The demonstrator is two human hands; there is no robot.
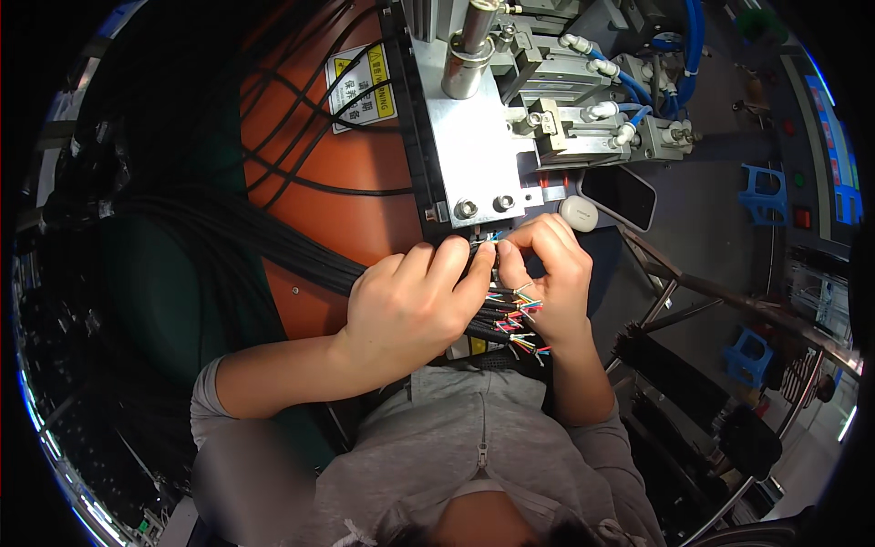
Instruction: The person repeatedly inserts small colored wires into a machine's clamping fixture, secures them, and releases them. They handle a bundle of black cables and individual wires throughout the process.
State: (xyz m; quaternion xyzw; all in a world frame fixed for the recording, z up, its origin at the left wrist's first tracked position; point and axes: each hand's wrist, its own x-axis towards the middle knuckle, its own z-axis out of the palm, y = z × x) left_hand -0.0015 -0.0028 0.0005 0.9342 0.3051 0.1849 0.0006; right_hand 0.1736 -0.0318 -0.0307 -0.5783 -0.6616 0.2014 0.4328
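Observation:
My left hand (410, 296) is closed, with thumb and forefinger pinched at the stripped end of a black cable just below the machine's metal plate (469, 137). Thin white and blue wires (492, 238) show between the fingertips of both hands. My right hand (556, 273) is also closed, its thumb and forefinger pinching at these wires from the right. Under my hands lies a bundle of black cables (310, 255), coming in from the left. Their ends fan out into red, yellow, white and blue wires (519, 321) below my right palm. The pinched tips are partly hidden by my fingers.
Pneumatic cylinders (583, 118) with blue hoses (688, 55) stand behind the plate. An orange-brown panel (337, 223) with a warning label (365, 87) lies left. A phone (629, 196) and a round white case (578, 213) sit right. Farther right are a control panel (807, 173) and blue stools (764, 196).

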